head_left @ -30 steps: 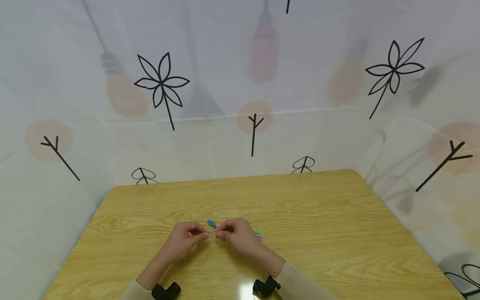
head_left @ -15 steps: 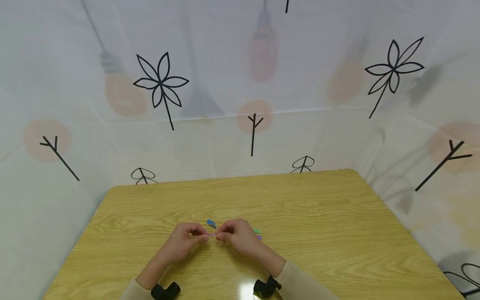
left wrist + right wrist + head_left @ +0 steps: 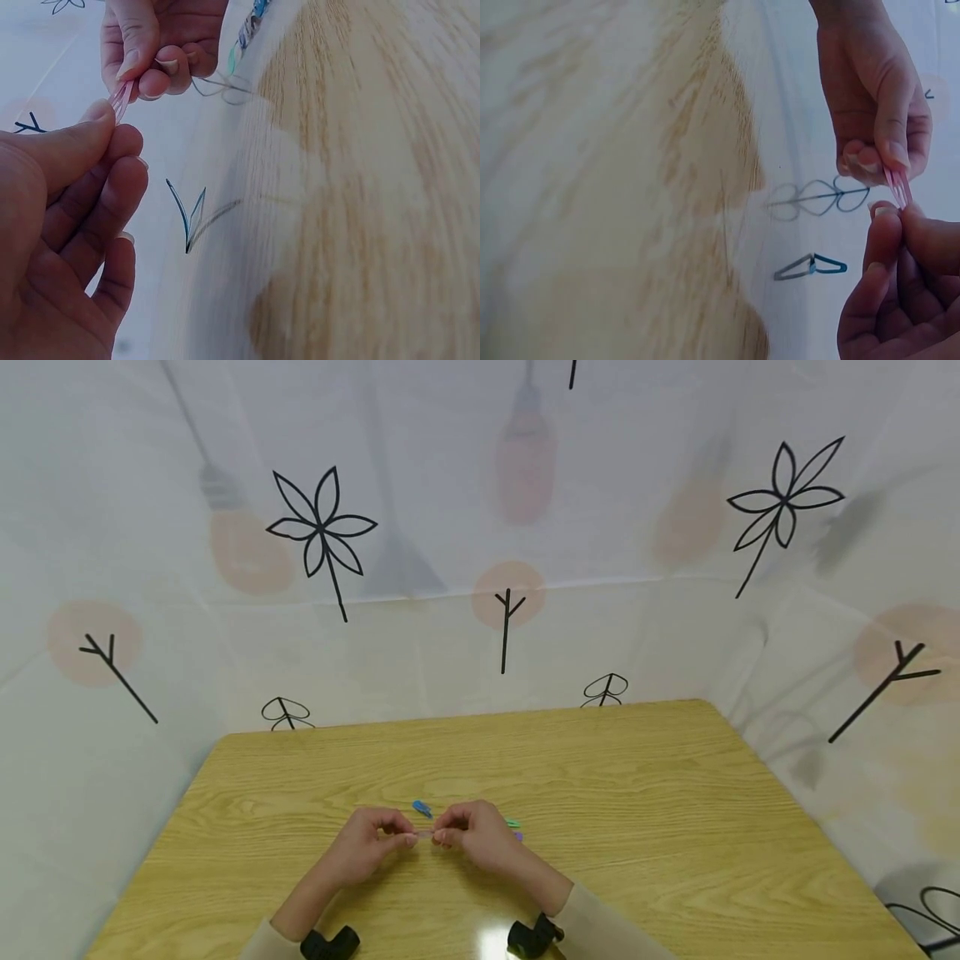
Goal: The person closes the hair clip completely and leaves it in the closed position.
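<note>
Between the fingertips of both hands is a small pink snap hair clip (image 3: 424, 834), slim and partly covered by the fingers. My left hand (image 3: 367, 843) pinches one end of it with thumb and index finger. At the other end, my right hand (image 3: 477, 835) grips it the same way. The right wrist view shows pink strips of the clip (image 3: 898, 187) spanning the small gap between the two hands. Just beyond the fingers lies a blue hair clip (image 3: 422, 808), its two parts spread in a V in the left wrist view.
Right of the right hand lie a green hair clip (image 3: 513, 823) and a purple one (image 3: 518, 836), the purple mostly hidden by that hand. The wooden table (image 3: 637, 793) reaches back to a patterned white cloth (image 3: 435, 652). Black wrist cameras sit under both wrists.
The pink clip has shifted slightly toward the person, with both hands moving only a little. Both grips look the same, and the clips on the table have stayed put.
</note>
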`<act>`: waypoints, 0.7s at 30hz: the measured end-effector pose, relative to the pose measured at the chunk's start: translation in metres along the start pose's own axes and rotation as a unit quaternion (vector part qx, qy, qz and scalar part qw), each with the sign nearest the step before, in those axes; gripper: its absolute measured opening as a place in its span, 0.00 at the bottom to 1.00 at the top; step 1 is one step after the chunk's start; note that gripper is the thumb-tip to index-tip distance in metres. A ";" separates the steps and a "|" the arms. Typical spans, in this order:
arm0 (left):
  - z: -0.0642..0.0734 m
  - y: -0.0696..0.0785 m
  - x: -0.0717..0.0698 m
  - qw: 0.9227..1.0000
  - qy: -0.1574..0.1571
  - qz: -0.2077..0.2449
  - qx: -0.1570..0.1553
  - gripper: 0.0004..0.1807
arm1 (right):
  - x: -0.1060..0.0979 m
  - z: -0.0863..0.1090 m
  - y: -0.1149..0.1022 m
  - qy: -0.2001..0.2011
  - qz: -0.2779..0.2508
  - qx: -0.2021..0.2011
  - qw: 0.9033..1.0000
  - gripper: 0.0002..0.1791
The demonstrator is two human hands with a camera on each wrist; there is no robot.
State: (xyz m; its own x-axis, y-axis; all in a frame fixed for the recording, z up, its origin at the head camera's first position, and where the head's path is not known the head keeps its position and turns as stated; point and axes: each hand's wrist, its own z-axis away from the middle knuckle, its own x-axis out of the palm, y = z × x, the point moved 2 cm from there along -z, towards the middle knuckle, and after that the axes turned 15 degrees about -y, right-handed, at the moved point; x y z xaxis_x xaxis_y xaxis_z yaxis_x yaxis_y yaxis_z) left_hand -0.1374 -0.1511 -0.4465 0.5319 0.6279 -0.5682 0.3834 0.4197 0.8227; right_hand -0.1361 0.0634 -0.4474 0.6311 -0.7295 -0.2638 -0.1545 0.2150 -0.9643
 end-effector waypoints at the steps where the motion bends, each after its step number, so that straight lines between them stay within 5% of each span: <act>1: 0.000 0.000 0.000 1.000 -0.001 0.002 -0.001 0.07 | 0.000 0.000 0.000 -0.001 0.002 0.001 1.000 0.06; 9: 0.001 0.001 0.001 1.000 -0.017 0.006 0.006 0.08 | 0.001 -0.001 0.002 -0.003 0.021 -0.005 1.000 0.06; 21: -0.001 -0.002 0.003 1.000 0.004 0.002 -0.005 0.07 | -0.003 0.002 0.002 0.000 0.017 -0.006 1.000 0.06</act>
State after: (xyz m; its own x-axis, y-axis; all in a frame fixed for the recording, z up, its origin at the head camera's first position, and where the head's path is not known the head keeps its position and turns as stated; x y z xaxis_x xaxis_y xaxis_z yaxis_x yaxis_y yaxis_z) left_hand -0.1377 -0.1492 -0.4493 0.5268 0.6357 -0.5643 0.3732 0.4234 0.8255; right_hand -0.1368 0.0673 -0.4481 0.6249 -0.7223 -0.2962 -0.1855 0.2311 -0.9551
